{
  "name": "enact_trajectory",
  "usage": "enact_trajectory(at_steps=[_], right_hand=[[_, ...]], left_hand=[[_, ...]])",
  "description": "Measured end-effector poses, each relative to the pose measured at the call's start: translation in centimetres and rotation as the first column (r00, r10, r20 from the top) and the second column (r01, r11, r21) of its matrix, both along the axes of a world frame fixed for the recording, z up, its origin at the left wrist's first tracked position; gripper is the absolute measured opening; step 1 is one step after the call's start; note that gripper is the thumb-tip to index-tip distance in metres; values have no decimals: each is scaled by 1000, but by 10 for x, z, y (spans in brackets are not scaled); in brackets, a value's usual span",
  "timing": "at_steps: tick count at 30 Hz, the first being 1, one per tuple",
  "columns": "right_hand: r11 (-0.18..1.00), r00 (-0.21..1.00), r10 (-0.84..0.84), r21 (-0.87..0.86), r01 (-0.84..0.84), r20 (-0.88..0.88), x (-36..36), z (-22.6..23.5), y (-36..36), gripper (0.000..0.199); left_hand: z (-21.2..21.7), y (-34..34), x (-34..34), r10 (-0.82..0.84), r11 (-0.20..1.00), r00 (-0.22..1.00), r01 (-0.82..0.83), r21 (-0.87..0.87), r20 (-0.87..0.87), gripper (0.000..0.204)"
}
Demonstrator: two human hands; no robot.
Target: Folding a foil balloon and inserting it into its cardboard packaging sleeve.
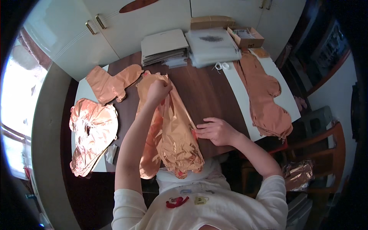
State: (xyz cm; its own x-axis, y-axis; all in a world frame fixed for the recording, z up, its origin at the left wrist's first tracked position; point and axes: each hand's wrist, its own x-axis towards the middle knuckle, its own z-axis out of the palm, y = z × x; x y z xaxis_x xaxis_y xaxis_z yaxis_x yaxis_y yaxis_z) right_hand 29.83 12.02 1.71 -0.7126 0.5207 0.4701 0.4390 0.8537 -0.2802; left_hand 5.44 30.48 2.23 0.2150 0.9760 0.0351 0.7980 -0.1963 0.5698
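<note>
A flat copper-coloured foil balloon [178, 134] lies folded in front of me, its lower end hanging over the table's near edge. Near its far end, my left hand [159, 91] is closed on the foil in a pinch; the fingertips are partly hidden. My right hand [218, 131] has its fingers stretched out, the tips at the balloon's right edge; whether they press on it I cannot tell. To the left lie a shiny foil balloon [101, 119] and a boot-shaped pile of foil balloons [111, 82]. On the right is a stack of digit-shaped foil balloons [264, 99].
At the back of the dark wooden table [211, 92] stand a stack of grey-white cards [165, 44], clear plastic bags [211, 46] and a small cardboard box [245, 36]. White ribbon rolls [222, 66] sit before the bags. A wooden chair [337, 153] is at the right.
</note>
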Motion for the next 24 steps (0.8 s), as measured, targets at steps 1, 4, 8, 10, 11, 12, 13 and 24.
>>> enact_trajectory(at_steps=[1, 4, 8, 10, 11, 12, 13, 24], right_hand=[[1000, 1000, 4, 8, -5, 4, -1, 2, 0, 32], [1000, 1000, -1, 16, 1, 5, 0, 3, 0, 29], [1000, 1000, -7, 22, 6, 7, 2, 2, 0, 28], [1000, 1000, 1, 22, -1, 6, 0, 3, 0, 27], [1000, 1000, -2, 15, 1, 6, 0, 2, -1, 27], [1000, 1000, -2, 14, 2, 7, 0, 2, 0, 27], [1000, 1000, -5, 19, 5, 9, 1, 2, 0, 27], [1000, 1000, -14, 4, 14, 1, 0, 2, -1, 29]], left_hand=[[-3, 2, -3, 6, 999, 1000, -7, -44, -14, 30], [-1, 0, -2, 29, 998, 999, -31, -48, -28, 31], [10, -10, 3, 5, 997, 997, 1, -72, 74, 33], [3, -8, -2, 1, 1000, 1000, -1, 20, 31, 36], [1, -8, -2, 0, 1000, 1000, -1, 19, 32, 36], [0, -8, -3, -30, 998, 1000, 30, 49, 8, 37], [-1, -8, -3, -61, 995, 998, 62, 77, -17, 38], [-6, 12, 4, -57, 996, 998, 55, -64, -23, 36]])
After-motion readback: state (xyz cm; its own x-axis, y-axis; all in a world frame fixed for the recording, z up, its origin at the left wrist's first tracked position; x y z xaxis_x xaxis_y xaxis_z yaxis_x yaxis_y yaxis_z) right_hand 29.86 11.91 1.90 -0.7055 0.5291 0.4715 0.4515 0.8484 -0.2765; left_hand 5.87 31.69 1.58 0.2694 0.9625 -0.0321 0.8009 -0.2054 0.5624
